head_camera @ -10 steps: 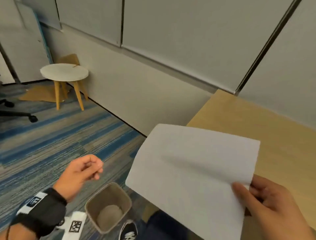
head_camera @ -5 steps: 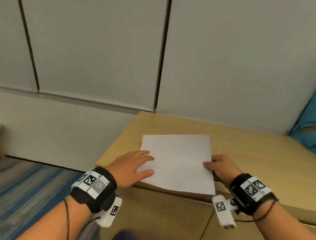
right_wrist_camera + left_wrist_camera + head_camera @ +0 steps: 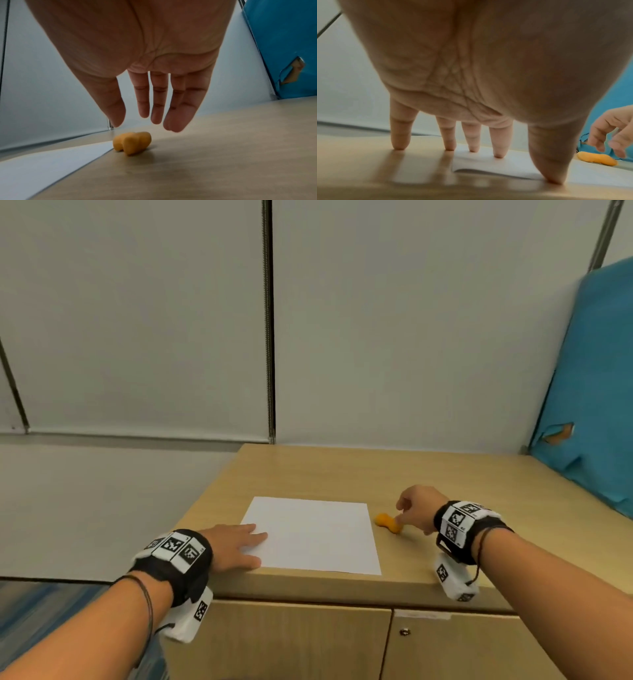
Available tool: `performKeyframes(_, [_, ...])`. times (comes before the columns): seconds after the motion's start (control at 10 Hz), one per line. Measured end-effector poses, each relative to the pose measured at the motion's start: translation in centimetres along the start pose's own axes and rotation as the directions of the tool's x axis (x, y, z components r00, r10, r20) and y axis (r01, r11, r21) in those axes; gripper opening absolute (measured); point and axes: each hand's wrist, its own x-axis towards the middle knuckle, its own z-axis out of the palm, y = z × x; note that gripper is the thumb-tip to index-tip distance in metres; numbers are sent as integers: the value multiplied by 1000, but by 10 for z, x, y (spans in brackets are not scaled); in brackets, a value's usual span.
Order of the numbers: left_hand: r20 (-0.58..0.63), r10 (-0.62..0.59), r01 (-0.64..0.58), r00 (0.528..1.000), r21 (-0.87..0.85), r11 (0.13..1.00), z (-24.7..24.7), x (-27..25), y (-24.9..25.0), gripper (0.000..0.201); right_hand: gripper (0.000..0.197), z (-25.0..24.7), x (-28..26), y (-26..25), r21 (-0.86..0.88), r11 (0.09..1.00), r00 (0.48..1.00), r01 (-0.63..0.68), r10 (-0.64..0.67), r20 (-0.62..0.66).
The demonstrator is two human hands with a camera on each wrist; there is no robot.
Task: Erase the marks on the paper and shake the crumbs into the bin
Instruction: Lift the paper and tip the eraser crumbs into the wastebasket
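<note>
Paper (image 3: pixel 310 534) now lies flat near the front edge of the desk (image 3: pixel 445 474), no longer held up over the bin as it was 1 second ago; my right hand (image 3: pixel 416 508) has left its edge. No marks are discernible on the sheet. Risk — its near-left corner sits lifted in the left wrist view, so rubbing could crease or skid it. My left hand (image 3: pixel 236 547) presses that corner, fingers straight. My right hand hangs just above the orange eraser (image 3: pixel 133 142), fingers relaxed and apart — gripping nothing.
</note>
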Motion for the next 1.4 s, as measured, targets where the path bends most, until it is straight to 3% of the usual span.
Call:
performKeyframes(0.1, [-13,-11,11,1000,9,1000,-5,0,7,71,65,13,10,-4,-86,996,999,-21,24,36])
performKeyframes(0.3, [-52,-1,2,999,14,1000,-13,1,12,73,39,21,21,-14,-186,981,998,-57,62,20])
performKeyframes(0.5, [-91,4,-5,996,-9,1000,-17,7,13,75,37,14,24,-29,-168,986,1000,-13,11,-10])
performKeyframes(0.7, [-41,42,-42,998,-2,999,-26,8,11,72,39,3,53,-51,-212,976,998,46,-53,-27])
performKeyframes(0.9, [48,103,-103,994,0,995,-29,11,-1,73,39,28,84,-51,-356,927,986,116,-65,152])
performKeyframes(1.1, [27,128,-126,991,-67,990,-26,4,-3,73,38,23,93,-43,-346,920,973,183,-119,197])
performKeyframes(1.2, [37,117,-109,992,-159,981,-26,-3,2,77,41,22,85,-31,-240,957,968,165,-110,226])
performKeyframes(1.3, [1,86,-81,996,-337,938,-27,-17,0,78,43,-12,77,-26,-44,995,975,89,-78,207])
performKeyframes(1.4, [91,18,27,996,-466,884,-22,-42,-6,76,24,-80,51,-28,438,898,997,48,-72,38])
